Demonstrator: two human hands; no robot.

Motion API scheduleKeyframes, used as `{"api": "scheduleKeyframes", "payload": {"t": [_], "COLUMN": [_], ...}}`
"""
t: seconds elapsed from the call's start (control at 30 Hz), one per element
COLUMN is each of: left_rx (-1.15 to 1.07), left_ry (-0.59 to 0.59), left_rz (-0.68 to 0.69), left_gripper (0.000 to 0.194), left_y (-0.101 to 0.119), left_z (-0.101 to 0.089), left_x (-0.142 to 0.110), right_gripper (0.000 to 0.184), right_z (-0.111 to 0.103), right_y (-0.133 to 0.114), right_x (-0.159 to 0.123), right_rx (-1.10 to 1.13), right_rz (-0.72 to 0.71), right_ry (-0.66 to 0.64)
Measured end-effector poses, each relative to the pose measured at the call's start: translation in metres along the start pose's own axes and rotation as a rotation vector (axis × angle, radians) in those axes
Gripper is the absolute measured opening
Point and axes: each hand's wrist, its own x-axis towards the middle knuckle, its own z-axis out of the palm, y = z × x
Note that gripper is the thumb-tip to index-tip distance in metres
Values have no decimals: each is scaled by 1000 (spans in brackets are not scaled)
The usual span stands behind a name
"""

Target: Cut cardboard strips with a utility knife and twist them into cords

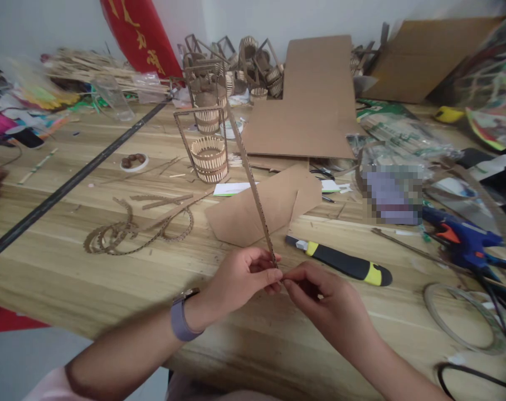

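A long, narrow cardboard strip [253, 186] rises from my hands and leans up toward the back of the table. My left hand [240, 278], with a watch on its wrist, pinches the strip's lower end between thumb and fingers. Right beside it, my right hand [320, 292] pinches the very tip of the same end, its fingertips touching those of the left. Behind the strip lies a cut cardboard piece [269, 206]. A yellow and black utility knife [340, 260] rests just beyond my right hand.
Curled cardboard strips [119, 228] lie at left, near a long black bar [77, 175]. Small stick-sided baskets [210, 161] with tall handles stand behind. Large cardboard [315, 111] fills the back. At right are a blue glue gun [466, 236] and a tape ring [462, 317].
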Motion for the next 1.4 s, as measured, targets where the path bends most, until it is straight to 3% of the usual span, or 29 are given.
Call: {"api": "scheduleKeyframes", "payload": {"t": [0.13, 0.53, 0.93, 1.17, 1.27, 1.4], "left_rx": [41, 169, 83, 23, 81, 376], "left_ry": [19, 42, 28, -49, -81, 54], "left_rz": [2, 34, -44, -68, -43, 10], "left_gripper": [28, 20, 34, 41, 38, 21], "left_y": [-1, -9, -9, -7, -6, -1], "left_z": [2, 3, 4, 2, 0, 0], "left_x": [-1, -2, 1, 4, 3, -3], "right_gripper": [22, 22, 20, 23, 25, 21], "right_z": [0, 3, 8, 7, 7, 6], "right_y": [0, -1, 1, 0, 2, 4], "right_x": [3, 3, 3, 4, 5, 6], "right_rx": [11, 7, 11, 16, 26, -5], "right_rz": [88, 135, 78, 73, 112, 140], "right_ry": [-34, -47, -79, -129, -118, -56]}}
